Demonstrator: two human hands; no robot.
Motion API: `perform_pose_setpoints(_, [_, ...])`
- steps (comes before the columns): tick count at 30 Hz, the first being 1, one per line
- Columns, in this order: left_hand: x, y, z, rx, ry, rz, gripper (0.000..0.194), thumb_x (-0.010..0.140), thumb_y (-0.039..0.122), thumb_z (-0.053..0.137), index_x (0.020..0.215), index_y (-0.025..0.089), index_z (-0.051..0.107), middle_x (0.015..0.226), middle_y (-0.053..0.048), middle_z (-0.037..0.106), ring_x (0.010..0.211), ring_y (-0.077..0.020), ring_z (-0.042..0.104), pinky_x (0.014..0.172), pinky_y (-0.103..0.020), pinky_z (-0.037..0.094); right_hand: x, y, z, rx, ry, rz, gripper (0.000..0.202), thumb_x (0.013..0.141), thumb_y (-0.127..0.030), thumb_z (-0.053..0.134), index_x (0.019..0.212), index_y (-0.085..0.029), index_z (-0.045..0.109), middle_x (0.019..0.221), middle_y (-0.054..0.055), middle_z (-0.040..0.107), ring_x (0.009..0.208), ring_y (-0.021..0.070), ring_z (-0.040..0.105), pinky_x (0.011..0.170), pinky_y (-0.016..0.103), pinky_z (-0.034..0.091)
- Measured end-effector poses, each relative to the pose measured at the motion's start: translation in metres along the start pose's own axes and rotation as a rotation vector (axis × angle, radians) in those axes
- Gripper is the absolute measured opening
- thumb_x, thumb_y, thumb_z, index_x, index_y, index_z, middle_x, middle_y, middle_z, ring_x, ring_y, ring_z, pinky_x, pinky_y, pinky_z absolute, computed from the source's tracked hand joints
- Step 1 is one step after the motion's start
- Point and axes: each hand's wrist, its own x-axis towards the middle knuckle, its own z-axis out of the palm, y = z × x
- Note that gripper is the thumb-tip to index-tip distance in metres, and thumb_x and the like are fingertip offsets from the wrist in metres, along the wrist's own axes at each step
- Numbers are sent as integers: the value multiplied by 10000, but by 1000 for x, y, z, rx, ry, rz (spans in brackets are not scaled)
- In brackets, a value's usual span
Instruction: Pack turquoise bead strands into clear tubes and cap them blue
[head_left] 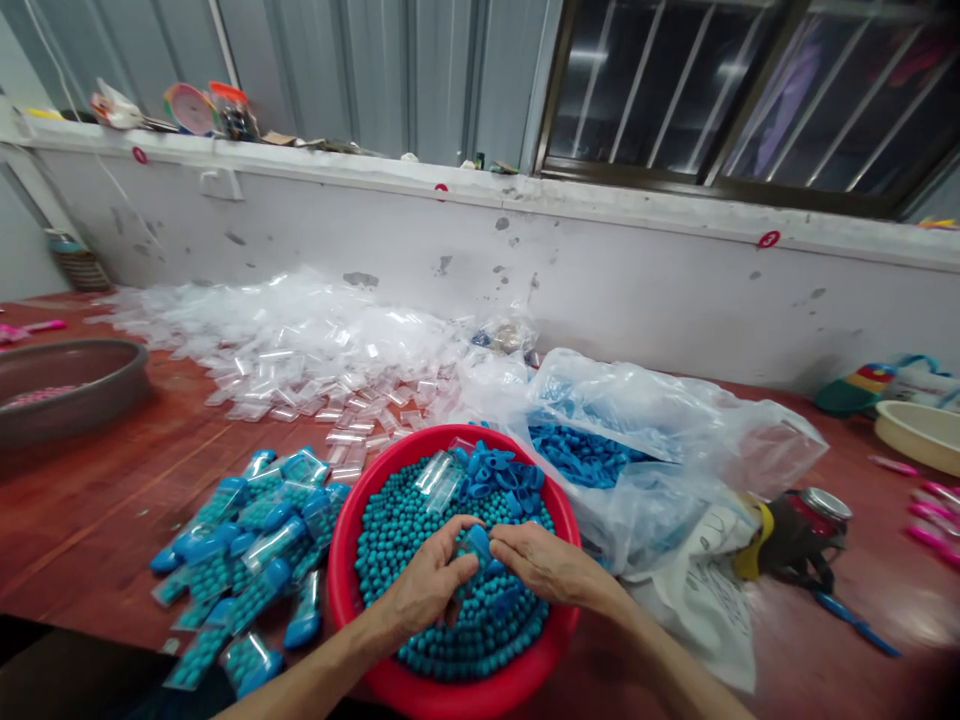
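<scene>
Over the red basin (341, 560) my left hand (431, 580) is closed round a small clear plastic case (474, 545) with a blue end. My right hand (544, 560) comes in from the other side, fingers pressed together at the blue cap on that case; its fingertips are partly hidden. Turquoise beads (397, 530) fill the basin. On top of them, at the back, lie two or so bare clear cases (440, 482) and a heap of blue caps (499, 478).
Bead-filled, blue-capped cases (255, 540) are piled left of the basin. Behind it spreads a heap of clear cases (337, 340). A plastic bag (697, 430) of blue caps stands right, near a lidded jar (823, 505). A grey-brown basin (112, 375) sits far left.
</scene>
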Motion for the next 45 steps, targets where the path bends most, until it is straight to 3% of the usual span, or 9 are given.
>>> perform_pose_setpoints(10, [-6,3,3,87,97,79,372,773,307,465,1132,233,406,627,76,452,314,-6,315,309,-158,258,-1,1,5,37,40,-13,291,878,-282,330,636,-178,453,571,-48,392,537,86,362,527,213,287])
perform_pose_setpoints(16, [-4,7,0,-44,86,30,403,751,416,472,1081,220,352,579,86,449,294,-31,397,288,-143,265,-1,10,17,810,48,135,280,796,-455,444,846,-184,494,560,-67,398,440,70,392,430,190,359])
perform_pose_setpoints(20, [-5,12,-3,-53,91,11,420,743,422,475,1076,218,318,578,88,452,290,-35,408,282,-138,299,9,15,26,1048,286,201,344,695,-404,581,914,-169,460,629,-45,490,509,104,529,445,210,422])
perform_pose_setpoints(23, [-7,13,0,-19,80,-20,403,748,387,481,1084,222,334,587,93,439,276,-13,359,283,-131,301,17,10,29,916,484,240,328,688,-381,581,911,-173,462,613,-43,511,476,119,537,395,209,407])
perform_pose_setpoints(26, [-9,10,3,12,92,-22,433,756,367,479,1140,237,326,631,79,468,277,-8,355,287,-134,289,18,-2,31,705,537,240,275,729,-352,540,935,-173,509,659,-7,560,549,150,560,449,243,450])
perform_pose_setpoints(29, [-9,6,4,32,167,7,495,774,375,453,1221,254,280,606,79,449,299,-29,365,302,-153,266,11,-13,35,457,412,113,386,766,-322,510,1121,-170,494,993,73,597,915,212,559,790,334,453])
perform_pose_setpoints(33, [-10,5,4,52,233,108,477,750,319,489,1191,180,370,548,79,393,415,-55,346,414,-180,283,4,-16,49,258,207,88,948,579,-352,699,1345,-130,187,1344,155,310,1228,292,292,975,401,299])
perform_pose_setpoints(40, [-6,8,8,4,257,116,281,711,262,503,976,172,479,604,51,460,565,-102,426,546,-210,329,9,-26,69,-9,466,123,700,635,-340,607,1220,-77,328,1099,205,493,951,317,541,777,434,447])
perform_pose_setpoints(45, [-6,1,11,138,345,97,191,714,225,481,894,170,508,558,62,437,529,-98,401,526,-208,326,10,-34,75,-39,443,169,651,629,-356,605,1173,-81,376,997,173,539,857,308,575,697,414,475])
